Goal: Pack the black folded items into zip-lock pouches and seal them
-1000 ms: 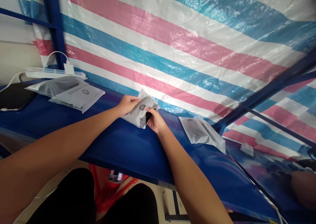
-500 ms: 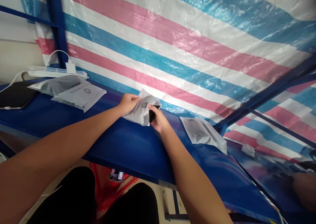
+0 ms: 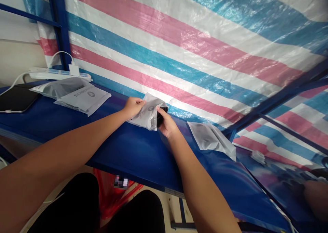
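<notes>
The bag (image 3: 147,116) is whitish, the table (image 3: 133,151) blue, the sheet (image 3: 153,41) striped.

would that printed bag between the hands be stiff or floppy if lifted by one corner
Likely floppy: the printed bag looks like thin, translucent film, slightly creased. It may also hang heavier at the end by the right hand, where a dark item shows.

Blue table (image 3: 128,147) with frosted bags (image 3: 83,99), power strip (image 3: 48,75), possibly a tablet (image 3: 17,99).
</notes>
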Demonstrator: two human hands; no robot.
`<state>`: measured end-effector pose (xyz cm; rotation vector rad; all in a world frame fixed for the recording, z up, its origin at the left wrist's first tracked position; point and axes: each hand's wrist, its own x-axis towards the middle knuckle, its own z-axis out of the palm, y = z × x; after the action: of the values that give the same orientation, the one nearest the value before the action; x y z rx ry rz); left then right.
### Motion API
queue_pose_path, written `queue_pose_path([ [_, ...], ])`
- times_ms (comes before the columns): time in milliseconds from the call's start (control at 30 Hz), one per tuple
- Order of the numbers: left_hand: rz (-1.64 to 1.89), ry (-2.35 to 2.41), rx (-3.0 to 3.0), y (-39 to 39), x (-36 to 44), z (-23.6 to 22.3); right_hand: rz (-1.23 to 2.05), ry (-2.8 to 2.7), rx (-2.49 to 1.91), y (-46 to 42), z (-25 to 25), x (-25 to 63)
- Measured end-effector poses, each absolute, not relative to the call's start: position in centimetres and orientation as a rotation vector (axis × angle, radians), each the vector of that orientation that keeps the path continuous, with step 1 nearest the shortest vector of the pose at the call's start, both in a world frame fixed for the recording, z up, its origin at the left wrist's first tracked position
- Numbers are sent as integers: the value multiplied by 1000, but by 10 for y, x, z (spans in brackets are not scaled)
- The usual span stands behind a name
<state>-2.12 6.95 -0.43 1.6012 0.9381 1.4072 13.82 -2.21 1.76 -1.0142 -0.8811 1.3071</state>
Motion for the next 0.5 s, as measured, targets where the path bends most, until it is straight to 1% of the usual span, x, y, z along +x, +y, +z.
queue_pose_path([
  [267, 1397, 891, 1630, 67, -21, -3, 1282, -930, -940, -24, 15, 134],
  [500, 1452, 928, 1565, 67, -20, -2, 1257, -846, -990, -21, 13, 137],
])
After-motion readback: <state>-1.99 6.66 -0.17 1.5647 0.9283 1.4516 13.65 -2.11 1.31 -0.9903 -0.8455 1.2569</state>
